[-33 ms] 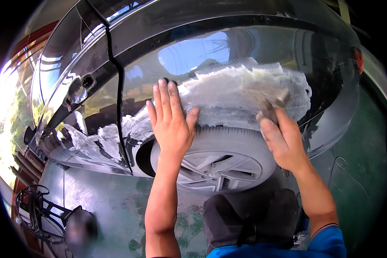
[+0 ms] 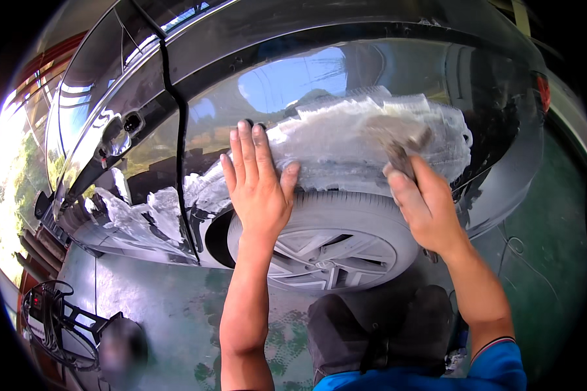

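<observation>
My left hand (image 2: pixel 261 195) lies flat against the car's dark rear side panel (image 2: pixel 208 133), fingers spread, at the left end of a whitish, roughly sanded-looking patch (image 2: pixel 332 140) above the wheel. In my right hand (image 2: pixel 427 212) is a hammer (image 2: pixel 401 159), gripped by its handle, whose end shows below the fist. The hammer's head is smeared by motion and lies over the right half of the patch; I cannot tell whether it touches the surface.
Under the patch is the tyre (image 2: pixel 345 208) with its grey alloy wheel (image 2: pixel 326 264). A door gap runs down left of my hand, with more whitish patches (image 2: pixel 137 212) beyond. On the green floor (image 2: pixel 182 293) at lower left stands a black device with coiled cable (image 2: pixel 52 319). A thin cable lies right.
My right hand and the hammer have shifted slightly left and up across the patch. The left hand stays nearly in place on the panel.
</observation>
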A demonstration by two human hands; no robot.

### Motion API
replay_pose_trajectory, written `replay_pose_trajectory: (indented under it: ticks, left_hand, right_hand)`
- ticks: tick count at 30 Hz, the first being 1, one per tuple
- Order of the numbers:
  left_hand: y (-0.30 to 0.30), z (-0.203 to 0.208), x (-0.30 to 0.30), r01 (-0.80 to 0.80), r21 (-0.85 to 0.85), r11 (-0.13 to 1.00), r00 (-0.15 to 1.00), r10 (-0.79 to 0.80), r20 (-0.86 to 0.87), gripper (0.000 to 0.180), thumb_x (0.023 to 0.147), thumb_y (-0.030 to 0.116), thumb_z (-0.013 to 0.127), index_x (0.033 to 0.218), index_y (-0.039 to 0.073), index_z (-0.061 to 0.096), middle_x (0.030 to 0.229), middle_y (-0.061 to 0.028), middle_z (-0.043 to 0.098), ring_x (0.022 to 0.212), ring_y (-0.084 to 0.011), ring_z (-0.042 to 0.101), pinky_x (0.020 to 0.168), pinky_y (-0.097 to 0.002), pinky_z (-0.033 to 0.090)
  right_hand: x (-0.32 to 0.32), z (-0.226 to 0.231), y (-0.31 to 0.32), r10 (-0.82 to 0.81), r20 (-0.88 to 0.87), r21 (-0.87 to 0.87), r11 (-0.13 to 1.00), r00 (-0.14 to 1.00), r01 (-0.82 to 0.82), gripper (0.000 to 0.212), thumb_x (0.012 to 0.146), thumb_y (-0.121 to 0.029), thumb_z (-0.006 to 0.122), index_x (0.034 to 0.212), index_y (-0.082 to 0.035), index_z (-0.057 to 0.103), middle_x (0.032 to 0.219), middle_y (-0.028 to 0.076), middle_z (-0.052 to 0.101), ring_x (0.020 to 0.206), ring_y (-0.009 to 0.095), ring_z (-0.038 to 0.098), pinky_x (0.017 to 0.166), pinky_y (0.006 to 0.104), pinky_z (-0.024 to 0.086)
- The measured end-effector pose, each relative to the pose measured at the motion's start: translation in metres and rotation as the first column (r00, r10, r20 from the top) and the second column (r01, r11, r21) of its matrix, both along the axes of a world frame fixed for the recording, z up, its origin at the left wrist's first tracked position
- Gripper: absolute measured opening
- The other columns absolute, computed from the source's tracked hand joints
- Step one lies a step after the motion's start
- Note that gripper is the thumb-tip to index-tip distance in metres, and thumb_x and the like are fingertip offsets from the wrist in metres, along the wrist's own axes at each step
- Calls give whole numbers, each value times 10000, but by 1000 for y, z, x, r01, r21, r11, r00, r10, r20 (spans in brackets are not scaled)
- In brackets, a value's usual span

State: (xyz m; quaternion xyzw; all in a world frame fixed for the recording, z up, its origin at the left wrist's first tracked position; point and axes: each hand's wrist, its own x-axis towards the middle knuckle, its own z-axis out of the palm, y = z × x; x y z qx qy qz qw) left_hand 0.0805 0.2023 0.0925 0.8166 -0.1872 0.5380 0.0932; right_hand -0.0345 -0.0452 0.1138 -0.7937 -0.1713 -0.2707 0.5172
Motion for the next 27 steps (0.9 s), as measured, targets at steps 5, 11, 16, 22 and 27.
replay_pose_trajectory:
  ticks: [5,11,16,22,27]
  left_hand:
    - [9,-14,3,4,-42,999,1000,-4,-10,753,1025,517,410,1566,20,244,1615,-213,249,1500,-401,215,1190,-562,152]
    - [17,-18,0,-5,-42,999,1000,4,-21,742,1022,485,440,1564,17,246,1613,-219,249,1502,-402,209,1190,-557,153]
    - [18,-20,-3,8,-44,999,999,-10,-41,749,1010,462,477,1564,15,245,1613,-218,251,1501,-402,209,1191,-557,146]
    - [15,-21,-3,32,-77,997,999,-34,-29,753,988,433,535,1561,26,264,1615,-231,232,1504,-417,187,1189,-570,135]
    - [4,-21,-9,25,-57,998,1000,-26,-16,727,954,407,595,1544,69,336,1608,-253,223,1494,-465,165,1170,-616,144]
  right_hand:
    - [24,22,20,-54,173,-92,993,983,71,321,1018,-300,560,1007,21,565,665,153,525,584,286,517,594,390,434]
    - [35,26,31,-44,202,-182,980,978,82,331,1000,-309,588,980,21,572,679,191,570,625,375,582,595,423,443]
    - [44,25,35,-36,225,-266,959,974,97,350,996,-322,598,941,22,565,646,186,557,609,378,579,580,431,437]
    - [50,14,39,-7,220,-320,944,975,78,368,988,-328,607,884,20,544,649,209,546,612,419,553,569,440,428]
    - [48,7,45,31,259,-240,970,965,33,372,981,-331,620,868,17,551,658,202,567,619,397,583,569,438,433]
